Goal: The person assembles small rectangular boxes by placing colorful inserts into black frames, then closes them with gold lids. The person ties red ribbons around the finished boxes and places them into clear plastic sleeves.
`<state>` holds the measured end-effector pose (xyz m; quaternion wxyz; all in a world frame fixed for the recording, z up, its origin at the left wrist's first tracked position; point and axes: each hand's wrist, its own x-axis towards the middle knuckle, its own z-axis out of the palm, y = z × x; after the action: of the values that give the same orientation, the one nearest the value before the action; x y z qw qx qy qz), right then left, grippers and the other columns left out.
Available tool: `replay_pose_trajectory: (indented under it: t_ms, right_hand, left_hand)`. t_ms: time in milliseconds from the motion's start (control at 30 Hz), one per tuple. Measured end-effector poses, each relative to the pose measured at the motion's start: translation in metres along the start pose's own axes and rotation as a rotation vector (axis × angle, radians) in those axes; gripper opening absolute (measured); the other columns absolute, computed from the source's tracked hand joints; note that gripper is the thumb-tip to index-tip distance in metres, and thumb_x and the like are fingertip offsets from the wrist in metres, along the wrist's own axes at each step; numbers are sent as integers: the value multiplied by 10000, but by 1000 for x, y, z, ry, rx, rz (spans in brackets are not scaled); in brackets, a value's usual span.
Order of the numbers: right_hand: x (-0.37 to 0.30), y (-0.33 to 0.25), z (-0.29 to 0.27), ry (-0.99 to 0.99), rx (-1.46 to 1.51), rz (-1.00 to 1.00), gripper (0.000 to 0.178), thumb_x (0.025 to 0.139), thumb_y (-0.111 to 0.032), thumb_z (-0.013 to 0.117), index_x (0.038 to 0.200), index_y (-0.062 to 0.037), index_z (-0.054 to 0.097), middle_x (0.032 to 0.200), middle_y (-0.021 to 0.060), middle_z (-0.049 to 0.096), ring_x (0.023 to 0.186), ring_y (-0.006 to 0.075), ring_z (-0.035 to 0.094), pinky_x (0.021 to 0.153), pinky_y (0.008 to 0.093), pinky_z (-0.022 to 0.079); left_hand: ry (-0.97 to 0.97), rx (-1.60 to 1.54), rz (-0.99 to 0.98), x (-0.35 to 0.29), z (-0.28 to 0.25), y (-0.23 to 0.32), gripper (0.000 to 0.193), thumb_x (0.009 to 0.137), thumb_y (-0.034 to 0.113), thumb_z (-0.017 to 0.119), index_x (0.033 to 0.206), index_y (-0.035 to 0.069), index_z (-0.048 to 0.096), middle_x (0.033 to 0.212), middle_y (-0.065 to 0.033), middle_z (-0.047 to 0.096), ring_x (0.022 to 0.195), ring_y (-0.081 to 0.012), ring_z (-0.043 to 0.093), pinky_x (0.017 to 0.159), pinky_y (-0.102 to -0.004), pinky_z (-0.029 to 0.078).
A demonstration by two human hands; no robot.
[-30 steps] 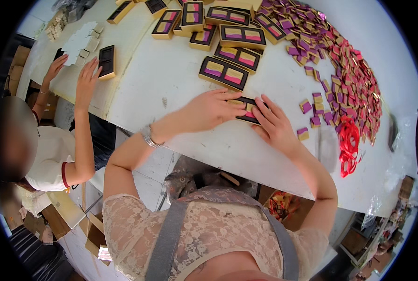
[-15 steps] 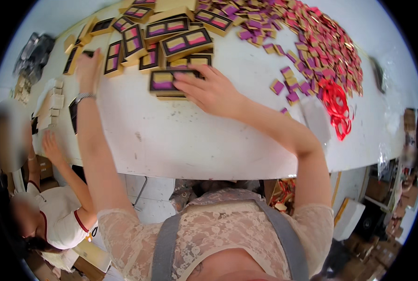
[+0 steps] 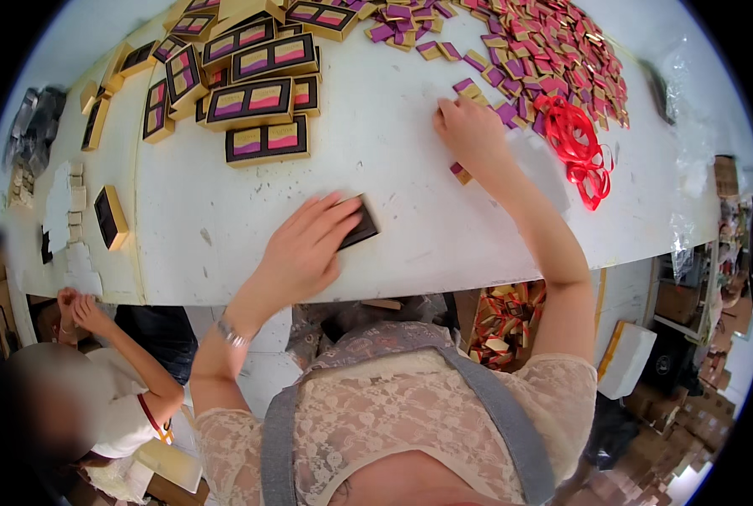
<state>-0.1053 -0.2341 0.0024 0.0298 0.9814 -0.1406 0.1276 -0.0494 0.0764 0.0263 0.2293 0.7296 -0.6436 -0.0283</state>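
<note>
My left hand (image 3: 299,251) lies over a black-topped box (image 3: 361,228) near the table's front edge, fingers across it and thumb on the near side. Most of that box is hidden under the hand; the part that shows is dark. Farther right, my right hand (image 3: 471,135) is closed at the near edge of a spread of small gold, purple and pink wrapped squares. One wrapped square (image 3: 471,90) lies just beyond its knuckles, another (image 3: 460,173) by the wrist. Whether its curled fingers hold anything is hidden.
Filled gold boxes (image 3: 263,63) are stacked at the far left. A gold box with a dark inside (image 3: 111,218) stands nearer. Red ribbon (image 3: 572,135) lies right of my right hand. At the lower left a co-worker's hands (image 3: 86,312) are at the table's edge.
My left hand has come from the far-left boxes to the near middle, now on a dark box. My right hand has left the filled box and moved right to the wrapped squares.
</note>
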Motion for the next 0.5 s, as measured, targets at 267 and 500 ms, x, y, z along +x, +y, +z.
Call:
replay_pose_trajectory:
  t_ms: [267, 500]
  right_hand:
    - [-26, -58, -44, -33, 1210, 46, 153, 874, -52, 614, 1017, -75, 661, 859, 61, 702, 723, 145, 642, 696, 282, 520]
    - [-33, -70, -36, -143, 1326, -28, 126, 851, -66, 669, 977, -58, 668, 877, 19, 677, 783, 114, 640, 689, 262, 505]
  left_hand:
    - [330, -71, 3, 40, 16, -35, 773, 656, 203, 814, 1317, 76, 433, 1236, -101, 581, 1211, -311, 492, 1099, -501, 311]
    - [259, -185, -201, 33, 21, -36, 892, 676, 217, 830, 1397, 47, 333, 1353, -124, 436, 1164, -303, 519, 1056, -466, 376]
